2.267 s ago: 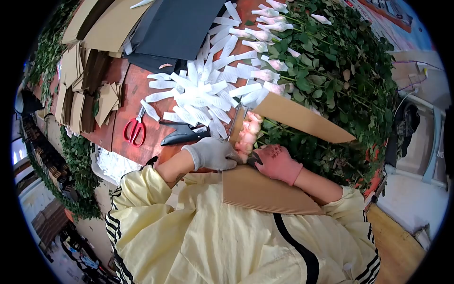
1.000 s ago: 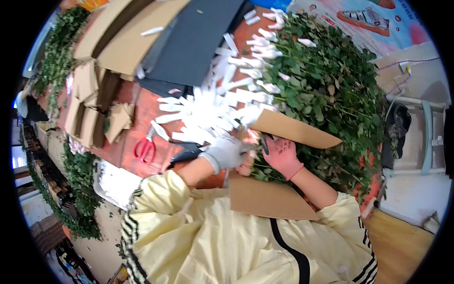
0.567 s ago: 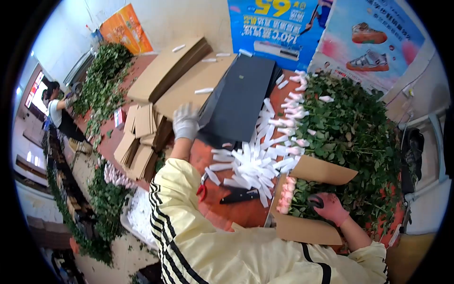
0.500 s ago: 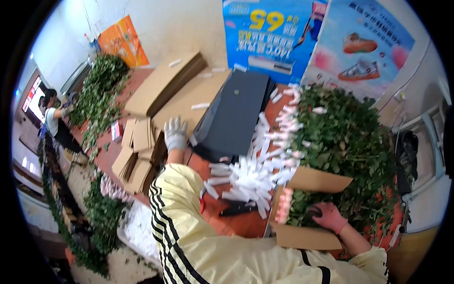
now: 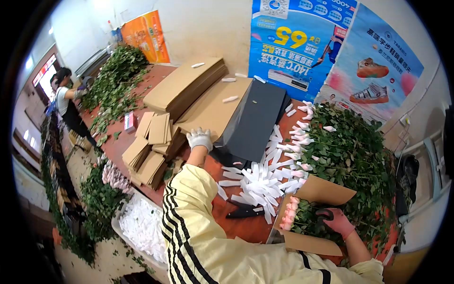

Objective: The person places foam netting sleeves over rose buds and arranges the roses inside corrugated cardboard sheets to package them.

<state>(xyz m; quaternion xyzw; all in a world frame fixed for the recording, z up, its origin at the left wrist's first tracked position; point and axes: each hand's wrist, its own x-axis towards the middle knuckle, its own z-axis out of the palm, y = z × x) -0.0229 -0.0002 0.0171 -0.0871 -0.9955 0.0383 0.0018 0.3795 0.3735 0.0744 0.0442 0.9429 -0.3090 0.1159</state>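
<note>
My left hand [image 5: 199, 139], in a pale grey glove, reaches forward with its fingers spread on the near edge of a large brown cardboard sheet [image 5: 213, 110], left of the dark sheets [image 5: 256, 124]. My right hand [image 5: 336, 221], in a pink glove with dark fingertips, rests curled on the green stems of the pink roses [image 5: 289, 214]. Those roses lie in a row on an open piece of cardboard [image 5: 326, 190], its two flaps raised on either side. Whether the right fingers grip any stems is hard to make out.
White mesh sleeves [image 5: 257, 185] lie heaped mid-table beside a black tool [image 5: 243, 211]. Leafy roses [image 5: 350, 156] with sleeved heads cover the right side. Small cardboard pieces [image 5: 147, 149] are stacked at left, above a white-filled bin [image 5: 144, 225]. A co-worker [image 5: 68, 104] stands far left.
My left hand has left the roses and moved forward and left to the large cardboard. The right hand has shifted onto the stems. The view has tilted up, showing wall posters and the co-worker.
</note>
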